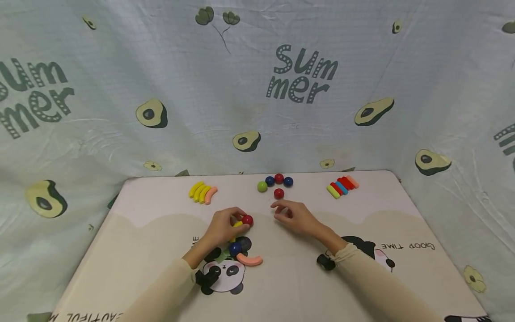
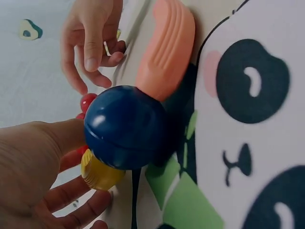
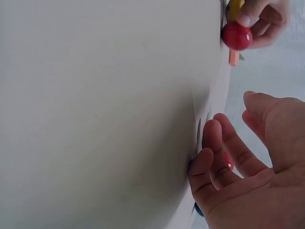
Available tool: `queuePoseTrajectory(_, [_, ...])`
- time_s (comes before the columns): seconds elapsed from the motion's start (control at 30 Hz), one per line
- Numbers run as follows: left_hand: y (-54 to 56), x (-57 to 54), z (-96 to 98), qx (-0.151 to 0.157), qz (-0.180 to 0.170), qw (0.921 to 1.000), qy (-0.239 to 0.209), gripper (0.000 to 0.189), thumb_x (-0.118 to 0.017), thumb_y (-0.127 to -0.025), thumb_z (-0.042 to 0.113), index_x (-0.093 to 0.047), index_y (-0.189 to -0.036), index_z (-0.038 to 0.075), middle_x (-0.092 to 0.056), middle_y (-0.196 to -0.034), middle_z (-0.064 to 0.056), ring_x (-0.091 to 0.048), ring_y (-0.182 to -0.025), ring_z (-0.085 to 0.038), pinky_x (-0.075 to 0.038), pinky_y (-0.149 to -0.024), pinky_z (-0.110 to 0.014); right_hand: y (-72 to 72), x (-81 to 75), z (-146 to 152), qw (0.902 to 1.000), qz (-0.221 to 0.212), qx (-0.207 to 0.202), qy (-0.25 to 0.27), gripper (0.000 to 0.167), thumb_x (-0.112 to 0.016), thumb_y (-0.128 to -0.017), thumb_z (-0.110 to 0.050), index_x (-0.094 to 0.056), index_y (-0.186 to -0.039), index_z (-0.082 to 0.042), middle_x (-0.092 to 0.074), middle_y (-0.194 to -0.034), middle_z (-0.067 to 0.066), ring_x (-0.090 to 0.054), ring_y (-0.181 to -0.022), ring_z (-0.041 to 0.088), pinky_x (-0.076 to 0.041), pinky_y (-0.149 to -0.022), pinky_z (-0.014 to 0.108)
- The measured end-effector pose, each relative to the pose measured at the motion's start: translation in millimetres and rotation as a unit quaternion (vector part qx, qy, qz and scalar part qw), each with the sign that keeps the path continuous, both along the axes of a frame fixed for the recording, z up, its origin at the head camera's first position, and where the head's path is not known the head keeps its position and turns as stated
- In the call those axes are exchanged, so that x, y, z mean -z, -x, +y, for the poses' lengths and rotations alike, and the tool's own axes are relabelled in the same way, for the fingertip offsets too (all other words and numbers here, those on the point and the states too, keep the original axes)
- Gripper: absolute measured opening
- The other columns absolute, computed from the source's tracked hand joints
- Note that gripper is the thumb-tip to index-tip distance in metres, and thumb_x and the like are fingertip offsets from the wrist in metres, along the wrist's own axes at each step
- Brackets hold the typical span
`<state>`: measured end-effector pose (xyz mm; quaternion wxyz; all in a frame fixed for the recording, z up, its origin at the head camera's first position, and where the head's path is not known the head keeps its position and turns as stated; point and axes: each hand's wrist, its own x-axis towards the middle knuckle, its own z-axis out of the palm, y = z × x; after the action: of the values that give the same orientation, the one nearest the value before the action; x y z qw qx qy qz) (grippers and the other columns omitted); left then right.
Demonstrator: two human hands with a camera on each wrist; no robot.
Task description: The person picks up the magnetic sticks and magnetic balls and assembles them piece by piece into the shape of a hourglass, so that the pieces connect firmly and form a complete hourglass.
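Note:
My left hand (image 1: 226, 225) pinches a red ball (image 1: 247, 220) between thumb and fingers, low over the table. Under that hand lies a yellow curved piece (image 2: 102, 172), partly covered. Closer to me are a dark blue ball (image 1: 235, 249) and a salmon-orange curved piece (image 1: 250, 260), which appear large in the left wrist view. My right hand (image 1: 295, 218) is to the right with loosely bent fingers and nothing between them. Just beyond its fingertips sits another red ball (image 1: 279, 193).
At the back left, several yellow curved pieces (image 1: 200, 192) lie beside an orange one (image 1: 211, 195). Behind the right hand are a green ball (image 1: 262, 186), blue balls (image 1: 288, 182) and a red ball (image 1: 279, 178). Coloured short bars (image 1: 342, 185) form a row at back right.

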<state>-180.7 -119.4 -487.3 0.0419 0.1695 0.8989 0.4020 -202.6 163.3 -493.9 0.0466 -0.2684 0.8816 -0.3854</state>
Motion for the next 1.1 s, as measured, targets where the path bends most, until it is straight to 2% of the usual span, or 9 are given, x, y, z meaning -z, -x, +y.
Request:
queuePoseTrajectory(0.17, [-7.9,0.4,-8.8,-0.044,0.001,0.9990,-0.008,0.028,-0.086,-0.084,0.016,-0.074,-0.107,0.007,-0.072,-0.094,-0.003,-0.055,-0.074,-0.016,-0.046,-0.063,-0.024,10.0,-4.0,-9,0.9999,0.001,-0.006,-0.012,0.031,-0.071,-0.098,-0.013,-0.067,-0.128,-0.010,-0.072,-0.104,0.002,-0.060,-0.078,0.013,-0.053,-0.075,0.027])
queuePoseTrajectory(0.37, [-20.2,2.7,-17.8,-0.087,-0.007,0.9960,-0.015,0.027,-0.088,-0.082,0.017,-0.073,-0.103,0.007,-0.072,-0.090,-0.003,-0.052,-0.068,-0.015,-0.044,-0.056,-0.023,32.7,-11.5,-37,0.9988,-0.001,-0.041,-0.026,0.026,-0.071,-0.098,-0.015,-0.070,-0.124,-0.009,-0.072,-0.101,0.000,-0.060,-0.077,0.010,-0.053,-0.073,0.025])
queuePoseTrajectory(0.57, [-27.0,6.5,-21.2,-0.099,-0.004,0.9947,-0.027,0.026,-0.088,-0.082,0.017,-0.073,-0.101,0.006,-0.072,-0.085,-0.002,-0.051,-0.065,-0.014,-0.042,-0.054,-0.022,56.3,-25.8,-79,0.9950,-0.005,-0.088,-0.048,0.028,-0.073,-0.097,-0.017,-0.070,-0.125,-0.011,-0.071,-0.106,0.002,-0.061,-0.079,0.012,-0.053,-0.072,0.023])
queuePoseTrajectory(0.73, [-29.8,7.6,-22.6,-0.104,-0.003,0.9940,-0.034,0.026,-0.089,-0.082,0.016,-0.074,-0.100,0.006,-0.071,-0.084,-0.001,-0.051,-0.065,-0.014,-0.042,-0.055,-0.022,73.9,-25.0,-114,0.9895,0.006,-0.123,-0.077,0.031,-0.073,-0.097,-0.017,-0.069,-0.128,-0.013,-0.069,-0.121,0.005,-0.061,-0.088,0.015,-0.052,-0.079,0.022])
queuePoseTrajectory(0.93, [-29.7,9.0,-24.7,-0.106,0.007,0.9938,-0.035,0.026,-0.089,-0.081,0.016,-0.075,-0.100,0.006,-0.069,-0.082,0.000,-0.050,-0.064,-0.014,-0.041,-0.056,-0.022,91.4,-17.2,-151,0.9872,0.039,-0.119,-0.098,0.033,-0.073,-0.097,-0.014,-0.070,-0.129,-0.017,-0.064,-0.134,0.001,-0.060,-0.106,0.016,-0.051,-0.087,0.022])
queuePoseTrajectory(1.1, [-30.2,10.2,-25.4,-0.104,0.009,0.9936,-0.042,0.025,-0.089,-0.081,0.016,-0.076,-0.100,0.006,-0.067,-0.078,0.002,-0.050,-0.064,-0.014,-0.040,-0.056,-0.022,103.1,-10.0,-170,0.9874,0.058,-0.115,-0.092,0.030,-0.070,-0.097,-0.010,-0.072,-0.126,-0.017,-0.065,-0.133,-0.002,-0.059,-0.119,0.015,-0.051,-0.095,0.025])
